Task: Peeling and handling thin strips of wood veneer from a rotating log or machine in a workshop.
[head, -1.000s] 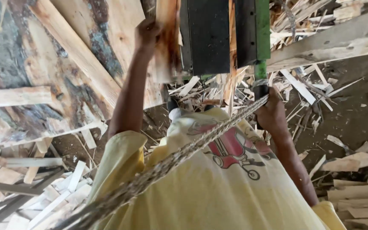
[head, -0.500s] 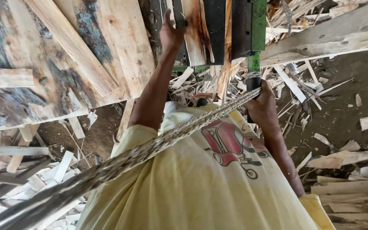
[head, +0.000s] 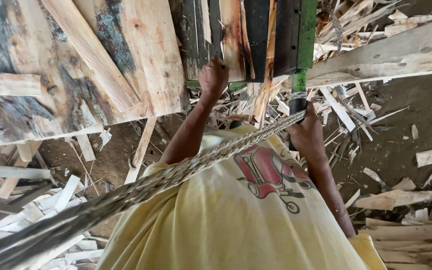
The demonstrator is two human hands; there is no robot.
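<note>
Left hand (head: 213, 76) pinches narrow wood strip (head: 232, 40) at the green machine's (head: 306, 35) near edge; right hand (head: 306, 132) grips braided rope (head: 186, 167) by dark handle (head: 297, 102).

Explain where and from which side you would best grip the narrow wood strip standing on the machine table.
Probably grip the wood strip at its near end, coming from below, where the left hand already touches it. That end overhangs the table edge; the far end runs out of view, beside the dark machine block.
</note>
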